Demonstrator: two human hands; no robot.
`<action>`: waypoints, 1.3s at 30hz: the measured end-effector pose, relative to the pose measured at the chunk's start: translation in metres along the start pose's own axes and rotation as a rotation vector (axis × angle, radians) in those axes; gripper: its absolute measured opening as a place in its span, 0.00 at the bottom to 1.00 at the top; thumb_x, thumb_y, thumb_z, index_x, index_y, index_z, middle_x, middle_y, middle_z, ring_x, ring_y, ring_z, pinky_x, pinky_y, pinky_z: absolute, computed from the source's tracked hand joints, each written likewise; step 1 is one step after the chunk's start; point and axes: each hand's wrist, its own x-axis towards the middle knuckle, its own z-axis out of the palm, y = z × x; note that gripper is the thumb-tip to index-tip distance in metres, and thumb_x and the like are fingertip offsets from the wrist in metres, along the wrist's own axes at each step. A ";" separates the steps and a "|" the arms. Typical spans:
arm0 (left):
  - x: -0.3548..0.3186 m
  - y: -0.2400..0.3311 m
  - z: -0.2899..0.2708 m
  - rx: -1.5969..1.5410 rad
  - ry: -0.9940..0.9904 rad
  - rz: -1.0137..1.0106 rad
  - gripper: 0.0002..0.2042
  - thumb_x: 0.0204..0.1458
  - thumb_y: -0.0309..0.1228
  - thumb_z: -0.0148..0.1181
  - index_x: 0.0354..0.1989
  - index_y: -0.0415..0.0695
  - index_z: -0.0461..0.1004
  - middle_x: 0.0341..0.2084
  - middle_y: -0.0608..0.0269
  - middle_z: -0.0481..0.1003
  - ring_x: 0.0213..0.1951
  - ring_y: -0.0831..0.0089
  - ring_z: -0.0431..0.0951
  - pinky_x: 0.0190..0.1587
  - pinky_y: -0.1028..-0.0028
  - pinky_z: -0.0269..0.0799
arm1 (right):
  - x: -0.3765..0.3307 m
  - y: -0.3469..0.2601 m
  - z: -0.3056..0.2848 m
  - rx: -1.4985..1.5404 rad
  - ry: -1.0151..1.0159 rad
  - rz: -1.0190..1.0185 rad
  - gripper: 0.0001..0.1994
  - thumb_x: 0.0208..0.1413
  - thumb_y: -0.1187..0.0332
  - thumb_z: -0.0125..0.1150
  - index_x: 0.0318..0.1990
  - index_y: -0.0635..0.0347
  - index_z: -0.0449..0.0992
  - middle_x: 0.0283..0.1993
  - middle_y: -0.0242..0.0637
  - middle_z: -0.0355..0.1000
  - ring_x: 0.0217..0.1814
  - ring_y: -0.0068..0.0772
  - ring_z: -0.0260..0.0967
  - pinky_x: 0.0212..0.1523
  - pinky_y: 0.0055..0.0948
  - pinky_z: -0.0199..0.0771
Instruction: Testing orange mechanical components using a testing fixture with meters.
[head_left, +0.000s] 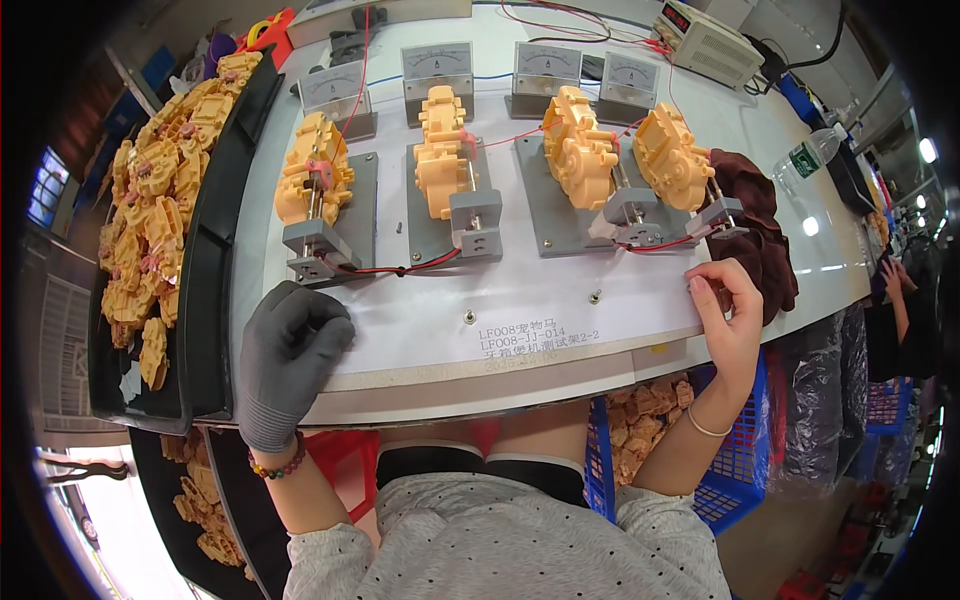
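Loosely, left hand (296, 345) and right hand (730, 300) curl by the white board (405, 335); I cannot tell if either grip holds anything.

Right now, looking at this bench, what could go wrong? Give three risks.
The gloved left hand could snag the red-and-black leads lying close by.
Yellow gear housings are heaped in the black tray, so some might slide out if it is bumped.
The plastic bottle shares the table with the power supply; if knocked, any liquid could perhaps spread toward it.
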 end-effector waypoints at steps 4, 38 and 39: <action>0.000 0.000 0.001 0.037 -0.003 0.005 0.03 0.47 0.22 0.60 0.29 0.36 0.74 0.26 0.61 0.69 0.26 0.76 0.71 0.31 0.76 0.67 | -0.001 -0.001 -0.002 -0.016 -0.008 -0.009 0.04 0.53 0.74 0.60 0.33 0.66 0.75 0.29 0.31 0.69 0.31 0.20 0.62 0.31 0.20 0.58; -0.007 0.047 0.069 0.399 0.094 0.504 0.06 0.45 0.30 0.65 0.28 0.43 0.74 0.26 0.61 0.73 0.32 0.59 0.73 0.34 0.63 0.69 | -0.029 -0.072 0.071 -0.121 -0.025 -0.310 0.05 0.46 0.76 0.62 0.31 0.60 0.74 0.29 0.39 0.69 0.33 0.44 0.65 0.36 0.37 0.65; -0.013 0.051 0.060 0.418 0.120 0.491 0.06 0.45 0.30 0.65 0.28 0.43 0.74 0.26 0.61 0.73 0.32 0.59 0.73 0.34 0.63 0.69 | -0.030 -0.078 0.073 -0.089 0.068 -0.290 0.07 0.45 0.75 0.62 0.34 0.61 0.75 0.29 0.39 0.69 0.33 0.43 0.66 0.36 0.36 0.66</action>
